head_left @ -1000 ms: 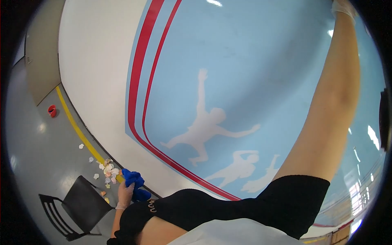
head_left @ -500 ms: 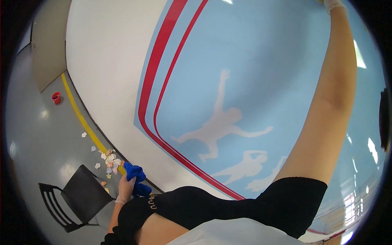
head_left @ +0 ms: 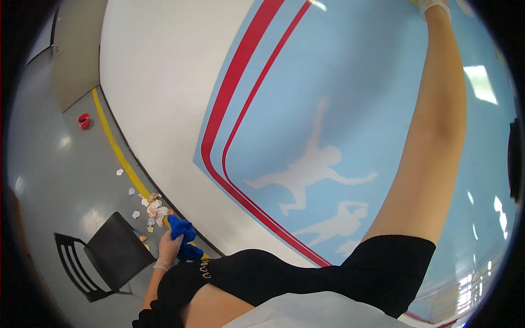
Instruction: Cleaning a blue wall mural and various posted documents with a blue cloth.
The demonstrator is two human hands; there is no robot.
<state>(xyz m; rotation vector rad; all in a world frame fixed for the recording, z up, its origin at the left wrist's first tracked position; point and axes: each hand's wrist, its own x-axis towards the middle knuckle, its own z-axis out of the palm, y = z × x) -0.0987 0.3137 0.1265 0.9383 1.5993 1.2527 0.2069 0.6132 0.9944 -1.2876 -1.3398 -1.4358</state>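
My left hand [head_left: 168,249], in a clear thin glove, is low at the left beside my body and closed around a bunched blue cloth [head_left: 183,235]. At the upper edge of the view, my right arm reaches up along a light blue wall mural [head_left: 284,136] with pale athlete silhouettes and red stripes. My right hand [head_left: 436,6], gloved too, is mostly cut off by the frame edge, so its fingers are hidden. Next to it only a sliver of something yellowish shows, too little to name.
A black chair [head_left: 116,254] stands on the grey floor at the left. Several pale flower-shaped cutouts [head_left: 155,206] lie scattered near the wall's foot, along a yellow floor line [head_left: 117,147]. Farther off are a small red bucket [head_left: 84,121] and a grey door [head_left: 79,54].
The view has shifted, so the mural and floor things sit farther right in the picture. My right arm appears slightly farther left. The blue cloth stays in my left hand.
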